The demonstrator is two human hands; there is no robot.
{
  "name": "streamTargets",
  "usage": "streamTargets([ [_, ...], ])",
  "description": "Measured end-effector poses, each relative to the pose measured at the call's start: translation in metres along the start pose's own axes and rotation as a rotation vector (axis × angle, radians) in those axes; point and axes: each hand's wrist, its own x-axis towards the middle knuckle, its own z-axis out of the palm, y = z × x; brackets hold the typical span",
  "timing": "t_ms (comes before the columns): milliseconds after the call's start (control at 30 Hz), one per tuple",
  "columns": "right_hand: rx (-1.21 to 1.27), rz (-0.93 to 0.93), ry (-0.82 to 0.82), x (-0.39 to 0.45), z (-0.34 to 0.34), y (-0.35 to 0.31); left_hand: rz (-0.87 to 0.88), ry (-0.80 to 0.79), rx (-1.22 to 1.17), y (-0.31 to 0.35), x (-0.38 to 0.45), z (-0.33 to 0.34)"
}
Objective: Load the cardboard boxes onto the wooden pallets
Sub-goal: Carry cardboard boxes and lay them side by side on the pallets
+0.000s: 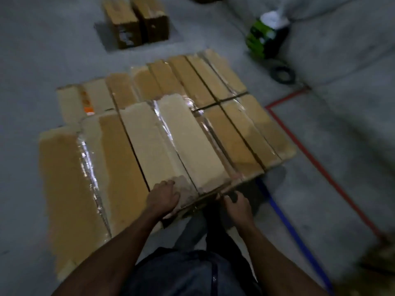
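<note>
Several long cardboard boxes lie side by side in two rows and form a flat stack that hides whatever is beneath them. A pale taped box (171, 144) sits in the middle of the near row. My left hand (163, 198) rests on the near top end of this box, fingers spread over the edge. My right hand (235, 205) grips the stack's near edge, just right of that box's near lower corner, fingers curled under. Two more cardboard boxes (136, 20) stand apart on the floor at the far side.
A green and black machine (266, 38) with a white top stands at the far right, a dark ring (282, 74) on the floor beside it. Red tape (316, 163) and blue tape (290, 227) lines mark the grey floor at right. My legs are right below the stack's near edge.
</note>
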Motion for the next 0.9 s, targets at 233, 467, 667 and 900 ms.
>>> streamTargets([
  [233,0.256,0.285,0.318,-0.108,-0.003,0.076,0.360,-0.106,0.105,0.042,-0.038,0.008],
  [467,0.433,0.508,0.524,-0.196,-0.002,0.158,0.682,-0.208,0.249,0.110,-0.085,0.048],
  [667,0.608,0.703,0.689,-0.273,0.005,0.258,0.905,-0.341,0.422,0.179,-0.158,0.120],
  [900,0.786,0.839,0.808,-0.359,0.009,0.394,1.113,-0.446,0.523,0.246,-0.279,0.236],
])
